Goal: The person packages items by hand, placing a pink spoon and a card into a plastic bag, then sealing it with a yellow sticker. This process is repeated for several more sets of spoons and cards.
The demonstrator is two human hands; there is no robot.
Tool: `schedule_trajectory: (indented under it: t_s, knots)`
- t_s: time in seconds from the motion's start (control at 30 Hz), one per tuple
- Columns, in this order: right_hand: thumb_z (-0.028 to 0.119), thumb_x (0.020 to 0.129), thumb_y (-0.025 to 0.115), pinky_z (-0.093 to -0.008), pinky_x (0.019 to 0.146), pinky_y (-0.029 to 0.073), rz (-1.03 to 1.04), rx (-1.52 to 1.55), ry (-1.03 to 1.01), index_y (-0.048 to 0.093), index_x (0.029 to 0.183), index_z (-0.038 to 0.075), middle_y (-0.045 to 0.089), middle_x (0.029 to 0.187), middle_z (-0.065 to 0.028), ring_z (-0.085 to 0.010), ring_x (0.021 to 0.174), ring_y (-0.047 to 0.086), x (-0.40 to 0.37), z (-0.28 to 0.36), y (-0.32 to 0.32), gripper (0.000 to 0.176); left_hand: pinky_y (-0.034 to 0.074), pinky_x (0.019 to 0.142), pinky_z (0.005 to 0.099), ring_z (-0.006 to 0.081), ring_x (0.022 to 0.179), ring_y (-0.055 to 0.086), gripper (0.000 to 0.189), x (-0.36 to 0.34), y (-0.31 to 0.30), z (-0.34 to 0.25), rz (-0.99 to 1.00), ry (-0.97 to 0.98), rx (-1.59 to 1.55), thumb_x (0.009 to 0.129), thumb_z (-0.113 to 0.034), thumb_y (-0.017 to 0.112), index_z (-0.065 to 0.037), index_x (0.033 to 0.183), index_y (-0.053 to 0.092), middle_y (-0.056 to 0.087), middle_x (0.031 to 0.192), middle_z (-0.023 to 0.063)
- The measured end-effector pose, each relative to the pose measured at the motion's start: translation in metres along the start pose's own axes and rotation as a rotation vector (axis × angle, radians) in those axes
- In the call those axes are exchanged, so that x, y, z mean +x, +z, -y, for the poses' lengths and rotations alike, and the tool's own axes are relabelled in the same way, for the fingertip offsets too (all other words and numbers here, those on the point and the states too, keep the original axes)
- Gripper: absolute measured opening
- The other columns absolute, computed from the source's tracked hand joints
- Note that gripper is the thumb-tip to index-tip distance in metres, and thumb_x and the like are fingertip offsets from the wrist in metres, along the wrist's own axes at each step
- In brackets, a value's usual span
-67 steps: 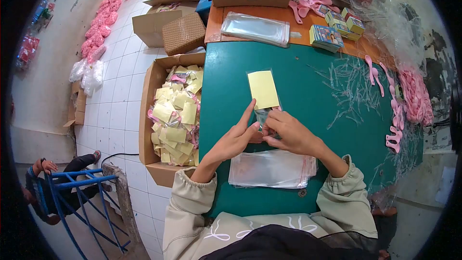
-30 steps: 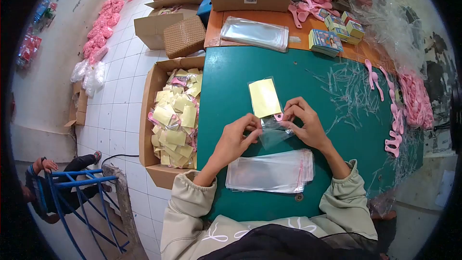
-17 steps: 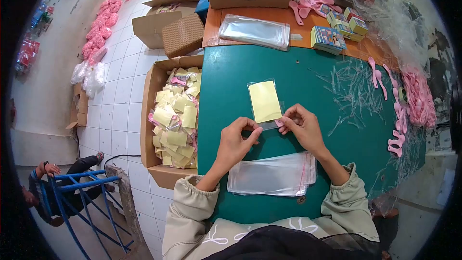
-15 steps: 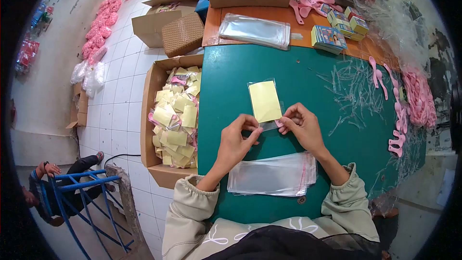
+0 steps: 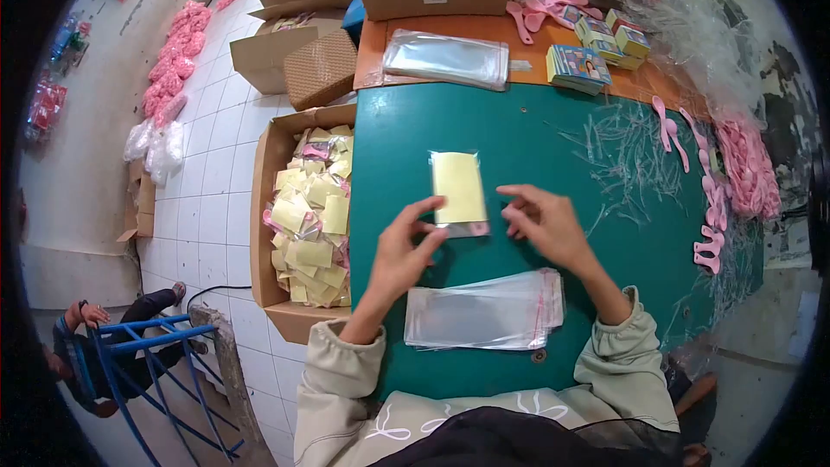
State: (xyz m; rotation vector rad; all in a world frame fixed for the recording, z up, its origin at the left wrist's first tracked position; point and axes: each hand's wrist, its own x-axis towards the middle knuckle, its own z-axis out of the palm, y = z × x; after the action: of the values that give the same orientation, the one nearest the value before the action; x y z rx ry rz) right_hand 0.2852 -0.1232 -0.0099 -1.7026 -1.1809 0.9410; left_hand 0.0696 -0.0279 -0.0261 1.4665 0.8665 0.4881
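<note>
While the left hand touches the lower left of a packet, its thumb and index finger set apart, whether it grips cannot be told. The right hand is released, fingers curved and parted, just beside the packet's right side. The packet lies around the middle of the left half of the green counter: a yellow card in clear wrap, with a bit of pink at its lower right corner. Between the packet and the counter's near edge lies a stack of clear bags. Against the left edge stands a carton full of similar packets. Toward the right edge are plastic strips and, farther right, a row of pink spoons. On the orange top along the far edge, more bags lie left of some booklets.
</note>
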Motion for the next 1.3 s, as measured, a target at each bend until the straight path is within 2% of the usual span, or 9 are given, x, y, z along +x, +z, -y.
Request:
schedule_trajectory:
  t_s: [0.2, 0.23, 0.37, 0.5, 0.63, 0.77, 0.93, 1.1, 1.3]
  knots:
    - [0.017, 0.080, 0.060, -0.0356, 0.070, 0.048, -0.503, -0.751, -0.164, 0.065, 0.087, 0.003, 0.066, 0.089, -0.0140, -0.0250, 0.078, 0.063, 0.039, -0.065, -0.191, 0.017, 0.042, 0.058, 0.0157, 0.0069, 0.077, 0.054, 0.045, -0.037, -0.104, 0.023, -0.371, 0.015, -0.021, 0.085, -0.007, 0.061, -0.007, 0.128, 0.047, 0.058, 0.111, 0.0064]
    - [0.017, 0.077, 0.061, -0.0406, 0.067, 0.048, -0.550, -0.886, 0.121, 0.063, 0.082, 0.001, 0.065, 0.084, -0.0186, -0.0290, 0.077, 0.063, 0.045, -0.097, -0.267, 0.018, 0.043, 0.061, 0.0169, 0.0075, 0.080, 0.054, 0.047, -0.043, -0.124, 0.037, -0.481, 0.063, -0.041, 0.086, -0.007, 0.060, -0.006, 0.130, 0.045, 0.057, 0.114, 0.0081]
    - [0.021, 0.069, 0.067, -0.0418, 0.066, 0.047, -0.633, -1.098, 0.339, 0.062, 0.077, 0.000, 0.064, 0.075, -0.0189, -0.0322, 0.073, 0.064, 0.045, -0.177, -0.341, 0.023, 0.046, 0.074, 0.0221, 0.0123, 0.096, 0.054, 0.046, -0.061, -0.166, 0.082, -0.563, -0.128, 0.107, 0.088, -0.007, 0.057, -0.001, 0.131, 0.040, 0.050, 0.124, 0.0117]
    - [0.022, 0.067, 0.069, -0.0398, 0.065, 0.047, -0.746, -1.167, 0.294, 0.062, 0.074, 0.001, 0.064, 0.070, -0.0167, -0.0294, 0.069, 0.064, 0.040, -0.182, -0.329, 0.024, 0.045, 0.089, 0.0287, 0.0195, 0.110, 0.052, 0.044, -0.073, -0.166, 0.085, -0.603, -0.179, 0.100, 0.090, -0.010, 0.055, 0.001, 0.130, 0.040, 0.049, 0.126, 0.0127]
    - [0.021, 0.070, 0.068, -0.0370, 0.066, 0.047, -0.528, -0.926, 0.502, 0.059, 0.075, 0.000, 0.064, 0.076, -0.0171, -0.0270, 0.073, 0.064, 0.047, -0.161, -0.331, 0.023, 0.045, 0.090, 0.0299, 0.0197, 0.111, 0.052, 0.041, -0.068, -0.163, 0.087, -0.548, -0.107, 0.095, 0.091, -0.010, 0.054, -0.001, 0.128, 0.042, 0.050, 0.124, 0.0124]
    - [0.020, 0.078, 0.064, -0.0344, 0.068, 0.046, -0.818, -0.878, 0.176, 0.059, 0.083, 0.000, 0.062, 0.083, -0.0171, -0.0253, 0.078, 0.063, 0.042, -0.163, -0.333, 0.021, 0.047, 0.087, 0.0307, 0.0198, 0.112, 0.051, 0.038, -0.062, -0.142, 0.046, -0.495, 0.055, 0.314, 0.091, -0.011, 0.054, -0.005, 0.127, 0.045, 0.051, 0.125, 0.0086]
    - [0.020, 0.087, 0.060, -0.0292, 0.064, 0.044, -1.143, -0.954, -0.175, 0.057, 0.091, 0.000, 0.061, 0.080, -0.0101, -0.0183, 0.070, 0.058, 0.025, -0.054, -0.278, 0.021, 0.049, 0.074, 0.0295, 0.0186, 0.093, 0.060, 0.013, -0.052, -0.079, -0.051, -0.226, 0.286, 0.475, 0.086, -0.012, 0.059, -0.006, 0.096, 0.065, 0.062, 0.104, 0.0078]
    - [0.015, 0.087, 0.060, -0.0189, 0.062, 0.041, -0.670, -0.283, -0.313, 0.061, 0.093, 0.003, 0.060, 0.078, -0.0002, -0.0057, 0.069, 0.052, -0.008, 0.036, -0.160, 0.013, 0.049, 0.065, 0.0359, 0.0260, 0.076, 0.059, 0.017, -0.035, 0.026, -0.051, 0.310, 0.552, 0.630, 0.076, -0.018, 0.070, -0.004, 0.082, 0.062, 0.057, 0.087, 0.0076]
    - [0.006, 0.083, 0.063, -0.0189, 0.061, 0.041, -0.203, 0.016, -0.089, 0.060, 0.087, 0.002, 0.058, 0.075, -0.0003, -0.0060, 0.070, 0.054, -0.056, 0.061, -0.071, 0.006, 0.048, 0.063, 0.0378, 0.0261, 0.074, 0.058, 0.022, -0.021, 0.056, -0.013, 0.335, 0.630, 0.623, 0.076, -0.020, 0.069, -0.004, 0.084, 0.058, 0.056, 0.085, 0.0092]
